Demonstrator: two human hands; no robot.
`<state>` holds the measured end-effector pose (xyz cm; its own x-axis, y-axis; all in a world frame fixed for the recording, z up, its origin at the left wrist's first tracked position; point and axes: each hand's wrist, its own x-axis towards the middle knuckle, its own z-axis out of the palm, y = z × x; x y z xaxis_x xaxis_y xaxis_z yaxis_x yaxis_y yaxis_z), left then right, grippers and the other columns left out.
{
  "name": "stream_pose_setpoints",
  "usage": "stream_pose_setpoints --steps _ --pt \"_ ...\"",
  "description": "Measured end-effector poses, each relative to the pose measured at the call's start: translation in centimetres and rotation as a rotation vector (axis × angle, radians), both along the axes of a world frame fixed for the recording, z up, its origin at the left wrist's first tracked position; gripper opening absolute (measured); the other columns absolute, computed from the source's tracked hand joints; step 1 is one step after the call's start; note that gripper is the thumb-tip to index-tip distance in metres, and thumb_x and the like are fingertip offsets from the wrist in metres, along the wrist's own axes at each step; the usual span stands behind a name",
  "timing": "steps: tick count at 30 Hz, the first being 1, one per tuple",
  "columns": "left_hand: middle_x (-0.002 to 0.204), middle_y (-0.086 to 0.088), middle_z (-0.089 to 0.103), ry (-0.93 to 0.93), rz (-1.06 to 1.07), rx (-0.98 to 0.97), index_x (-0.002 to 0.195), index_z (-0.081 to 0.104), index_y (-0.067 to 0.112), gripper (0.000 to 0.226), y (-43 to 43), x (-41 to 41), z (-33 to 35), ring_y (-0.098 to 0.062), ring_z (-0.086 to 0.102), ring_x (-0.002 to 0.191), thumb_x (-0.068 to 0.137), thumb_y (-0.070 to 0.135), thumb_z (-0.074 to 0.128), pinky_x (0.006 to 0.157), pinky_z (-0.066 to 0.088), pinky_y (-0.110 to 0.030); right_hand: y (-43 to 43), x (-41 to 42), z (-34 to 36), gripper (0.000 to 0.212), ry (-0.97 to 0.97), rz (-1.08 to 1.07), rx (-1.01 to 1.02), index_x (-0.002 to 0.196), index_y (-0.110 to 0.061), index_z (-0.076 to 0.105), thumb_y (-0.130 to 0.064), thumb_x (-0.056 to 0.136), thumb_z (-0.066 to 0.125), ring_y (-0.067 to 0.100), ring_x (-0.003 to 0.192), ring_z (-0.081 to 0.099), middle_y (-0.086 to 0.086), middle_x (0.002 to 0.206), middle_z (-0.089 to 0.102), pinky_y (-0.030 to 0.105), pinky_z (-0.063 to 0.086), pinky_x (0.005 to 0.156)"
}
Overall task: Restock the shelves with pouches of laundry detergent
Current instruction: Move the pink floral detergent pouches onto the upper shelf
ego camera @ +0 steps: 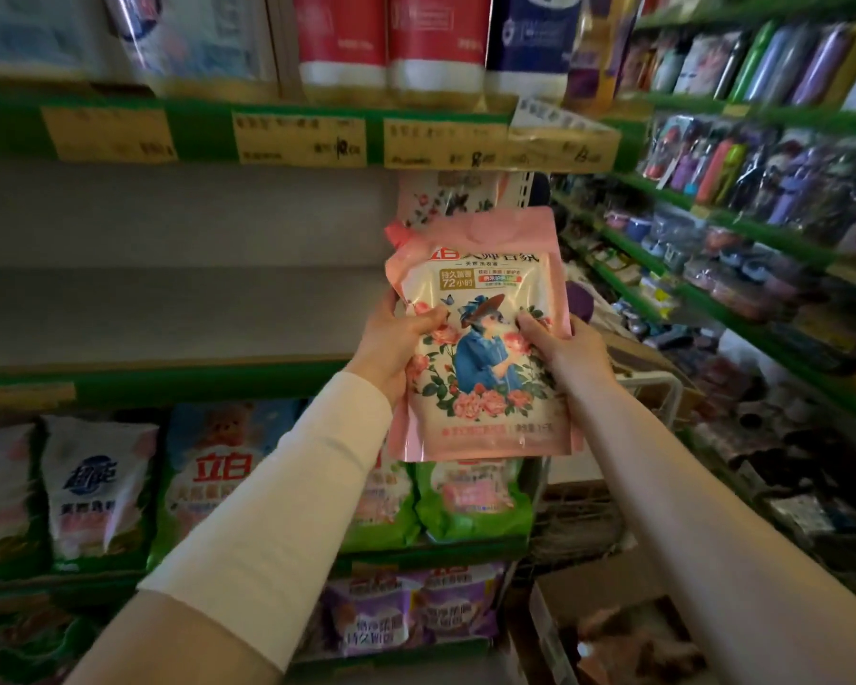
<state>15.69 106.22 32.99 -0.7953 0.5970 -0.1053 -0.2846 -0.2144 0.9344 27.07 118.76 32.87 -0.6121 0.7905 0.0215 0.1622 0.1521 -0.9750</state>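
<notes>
Where the low shelf begins on the left, white bags (95, 487) with blue letters stand in a row. Next to them is a bag with big red letters (218, 479). Above them runs the green edge of the middle shelf (169, 380). Higher up, yellow tags (300, 138) are stuck along another green edge, and red packs (386, 42) stand on top of it.

A white sleeve (292, 511) covers the left arm, which reaches up across the bags. The left hand (391, 348) grips the left side of a pink pouch (480, 338), with the thumb on the front and the fingers behind. The pouch is up in the air, standing straight, in front of the right end of the middle shelf. It has roses and a figure in a blue dress and hat on it, and a pink cap at its top left corner. Just above it peeks the top of a flowery pouch (446, 200) that stands at the back of the shelf. Below the pink pouch is a green pouch (470, 501), and lower still are purple pouches (416, 610).

The right hand (564, 353) holds the right side of the pink pouch, thumb on the front, fingers tucked behind. The right arm is bare.

Down in the right corner is a brown box (604, 600). On the far right, green shelves hold rows of bottles (786, 61) in many colours, too blurry to tell apart.
</notes>
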Motion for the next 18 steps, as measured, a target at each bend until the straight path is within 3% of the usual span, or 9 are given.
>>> stream_pose_setpoints --steps 3,6,8,10,11,15,18 --pt "0.076 -0.01 0.069 -0.046 -0.006 -0.014 0.088 0.056 0.016 0.02 2.1 -3.0 1.0 -0.015 0.066 0.049 0.085 -0.003 0.061 0.047 0.057 -0.029 2.0 -2.7 0.9 0.027 -0.012 0.013 -0.011 0.099 -0.014 0.058 -0.035 0.084 0.067 0.02 0.076 0.065 0.009 0.097 0.069 0.022 0.051 0.061" --pt "0.067 -0.01 0.068 -0.028 -0.02 -0.066 0.087 0.059 0.009 0.012 4.5 -6.3 1.5 -0.015 0.065 0.044 0.084 -0.001 0.064 0.044 0.055 -0.028 4.5 -5.5 1.6 0.031 -0.01 0.008 0.006 0.102 -0.014 0.057 -0.037 0.084 0.067 0.014 0.065 0.061 0.002 0.083 0.065 0.02 0.049 0.05" --pt "0.054 -0.007 0.066 -0.016 -0.034 -0.096 0.082 0.058 0.008 0.009 5.9 -8.0 2.1 -0.015 0.062 0.04 0.085 0.001 0.062 0.041 0.053 -0.026 6.0 -7.2 2.0 0.035 -0.059 -0.004 0.033 0.103 -0.017 0.056 -0.043 0.082 0.066 0.016 0.069 0.062 0.001 0.083 0.064 0.025 0.051 0.06" --pt "0.045 -0.005 0.063 0.012 -0.051 -0.081 0.079 0.057 0.007 0.011 7.2 -9.7 2.8 -0.014 0.061 0.037 0.087 0.001 0.059 0.037 0.051 -0.023 7.6 -9.0 2.4 0.041 -0.082 -0.01 0.081 0.106 -0.014 0.058 -0.046 0.082 0.066 0.022 0.084 0.066 0.004 0.096 0.068 0.034 0.054 0.078" --pt "0.044 -0.005 0.062 0.031 -0.049 -0.065 0.079 0.057 0.007 0.011 7.8 -10.6 3.0 -0.013 0.06 0.036 0.088 0.0 0.058 0.036 0.05 -0.022 8.2 -9.8 2.6 0.042 -0.067 -0.01 0.102 0.107 -0.012 0.06 -0.046 0.082 0.066 0.023 0.086 0.066 0.005 0.098 0.067 0.034 0.053 0.079" --pt "0.048 -0.005 0.065 0.107 0.0 -0.018 0.084 0.062 0.006 0.007 9.7 -13.3 2.5 -0.015 0.062 0.041 0.086 -0.001 0.061 0.047 0.055 -0.027 10.3 -12.7 2.6 0.04 -0.002 0.027 0.131 0.102 -0.011 0.055 -0.045 0.083 0.065 0.016 0.069 0.059 0.002 0.086 0.061 0.028 0.047 0.065" --pt "0.073 -0.01 0.07 0.188 0.073 0.02 0.102 0.064 0.002 0.02 10.6 -14.7 1.7 -0.02 0.066 0.062 0.083 0.0 0.065 0.071 0.059 -0.035 10.8 -14.3 1.7 0.043 0.069 0.032 0.137 0.108 -0.01 0.058 -0.044 0.082 0.066 0.021 0.08 0.063 0.005 0.094 0.065 0.033 0.05 0.08"
